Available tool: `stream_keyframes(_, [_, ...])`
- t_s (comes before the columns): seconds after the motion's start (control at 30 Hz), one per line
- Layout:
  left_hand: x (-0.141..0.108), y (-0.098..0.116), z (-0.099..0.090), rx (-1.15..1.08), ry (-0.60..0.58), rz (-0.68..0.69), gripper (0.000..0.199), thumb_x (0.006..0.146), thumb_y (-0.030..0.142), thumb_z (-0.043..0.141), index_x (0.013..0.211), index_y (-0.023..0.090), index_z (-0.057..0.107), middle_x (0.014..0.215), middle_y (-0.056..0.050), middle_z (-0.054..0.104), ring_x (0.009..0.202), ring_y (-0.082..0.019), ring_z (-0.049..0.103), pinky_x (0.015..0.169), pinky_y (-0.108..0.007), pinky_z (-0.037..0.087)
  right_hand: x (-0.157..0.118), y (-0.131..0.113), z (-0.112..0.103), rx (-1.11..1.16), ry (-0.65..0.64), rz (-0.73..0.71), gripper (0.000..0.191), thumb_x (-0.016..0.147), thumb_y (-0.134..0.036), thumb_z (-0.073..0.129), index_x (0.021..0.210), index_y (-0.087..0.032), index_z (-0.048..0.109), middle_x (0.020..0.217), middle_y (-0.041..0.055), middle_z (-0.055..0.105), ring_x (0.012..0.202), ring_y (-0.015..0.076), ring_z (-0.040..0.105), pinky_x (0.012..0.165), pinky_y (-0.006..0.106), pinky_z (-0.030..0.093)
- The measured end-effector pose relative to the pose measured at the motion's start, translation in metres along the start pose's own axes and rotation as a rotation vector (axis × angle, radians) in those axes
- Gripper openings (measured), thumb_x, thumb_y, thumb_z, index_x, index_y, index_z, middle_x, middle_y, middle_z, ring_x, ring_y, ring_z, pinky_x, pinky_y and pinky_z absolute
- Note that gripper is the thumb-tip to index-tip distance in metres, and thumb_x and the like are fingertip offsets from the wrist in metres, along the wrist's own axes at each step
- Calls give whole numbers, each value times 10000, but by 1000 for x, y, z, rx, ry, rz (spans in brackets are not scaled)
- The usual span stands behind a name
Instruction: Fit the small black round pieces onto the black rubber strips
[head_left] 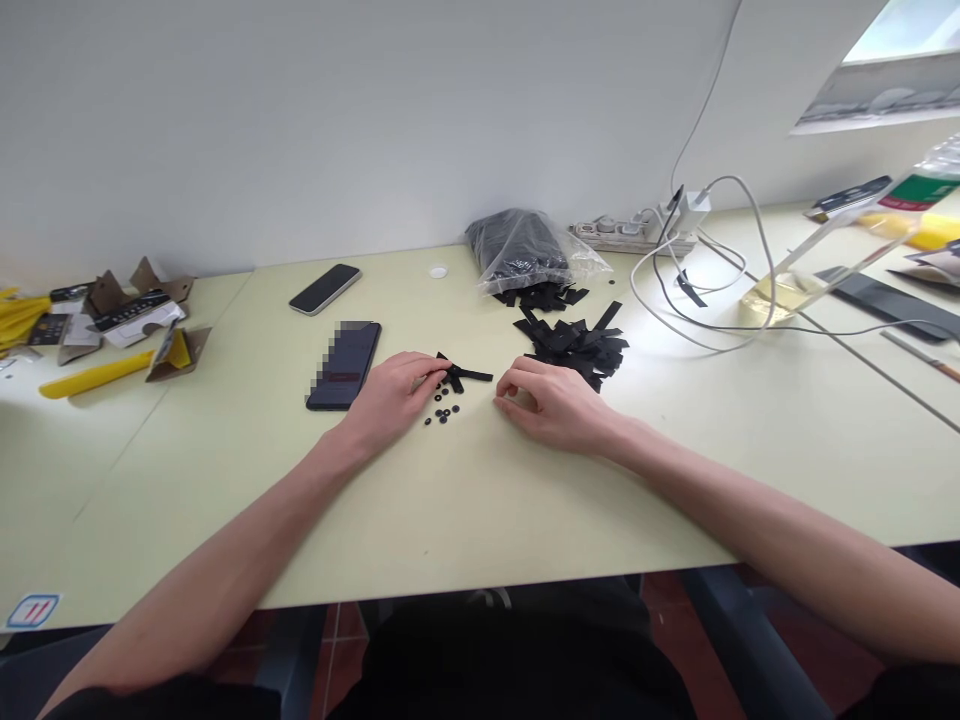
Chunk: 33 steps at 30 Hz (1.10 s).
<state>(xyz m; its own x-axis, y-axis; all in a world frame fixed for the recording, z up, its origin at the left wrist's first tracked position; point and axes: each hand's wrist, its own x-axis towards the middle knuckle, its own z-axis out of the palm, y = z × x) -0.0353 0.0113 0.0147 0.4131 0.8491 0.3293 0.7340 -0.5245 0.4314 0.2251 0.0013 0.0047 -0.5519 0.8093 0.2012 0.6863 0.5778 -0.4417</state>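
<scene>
Several short black strips [472, 375] lie crossed over one another under the fingertips of my left hand [397, 390]. Its thumb and forefinger are closed on one of them. Just below, small black rings [442, 413] are scattered on the table. To the right rests my right hand [551, 405], its fingers curled and the thumb meeting the forefinger. Whatever sits between those tips, if anything, is too small to make out. Behind it is a loose pile of black strips [574, 345], which the hand partly covers.
A clear plastic bag [517, 245] of black pieces sits by the wall. Two phones [325, 289] lie at left. White cables [757, 250] run from a power strip [630, 238]. At right stands a clear bottle [840, 240]; at far left are yellow-handled tools [97, 375] and torn cardboard.
</scene>
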Motion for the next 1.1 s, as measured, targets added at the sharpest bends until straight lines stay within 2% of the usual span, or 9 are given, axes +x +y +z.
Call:
stream_keyframes(0.1, [0,1,1,-44,-11,-5,274,986,255,523,1125,200,753,1134,-51,767,1052,-221,706,947,-364,567,0,-1,0,-2,7,15,146,988,-317,530,988,-224,643,1001,40,649,750,158,592,669,295,417])
stream_keyframes(0.2, [-1,-1,3,-57,-23,25,274,994,266,522,1131,202,752,1123,-56,767,1051,-222,702,939,-368,569,-1,-2,0,3,41,29,224,995,-349,531,1160,-234,629,1123,68,641,787,176,618,709,317,461])
stream_keyframes(0.3, [-3,1,4,-48,0,108,285,1015,292,520,1180,204,736,1131,-70,759,1081,-226,684,959,-381,561,-1,-4,1,36,73,16,387,998,-374,539,1365,-256,557,1269,98,602,876,203,641,741,337,502])
stream_keyframes(0.4, [-6,9,4,-57,12,233,297,1028,296,520,1246,218,705,1187,-76,743,1151,-234,656,1022,-417,533,-1,-4,4,116,133,9,446,1001,-384,545,1430,-262,523,1343,110,577,880,199,634,736,345,529])
stream_keyframes(0.5, [-8,16,4,-106,-40,339,310,1027,265,518,1295,239,672,1248,-72,724,1198,-234,642,1052,-435,523,1,-4,7,211,212,-20,359,1007,-359,545,1342,-239,595,1310,113,599,865,183,623,737,339,541])
stream_keyframes(0.63, [-8,16,3,-152,-55,370,346,1027,213,492,1339,241,639,1287,-72,704,1232,-218,627,1063,-419,525,2,-4,7,259,222,-75,201,999,-293,547,1129,-207,674,1185,99,642,863,177,611,731,321,538])
stream_keyframes(0.87, [-8,16,3,-74,-40,329,295,1018,291,550,1287,239,660,1213,-81,707,1130,-222,640,999,-397,515,2,-1,5,175,115,-83,398,953,-138,479,1332,-184,592,1274,129,593,840,172,623,776,340,541])
stream_keyframes(1.0, [-7,19,0,26,-54,311,260,1002,378,587,1183,237,710,1081,-77,718,1020,-224,646,936,-386,495,3,0,6,82,62,-91,343,971,-157,477,1253,-208,664,1205,123,620,954,223,651,838,369,532])
stream_keyframes(1.1, [-4,17,-6,51,24,222,238,1017,341,546,1123,229,727,1040,-66,725,989,-217,652,919,-374,480,3,-1,6,78,45,-104,265,1001,-203,480,1118,-209,717,1141,112,641,949,223,656,854,368,522])
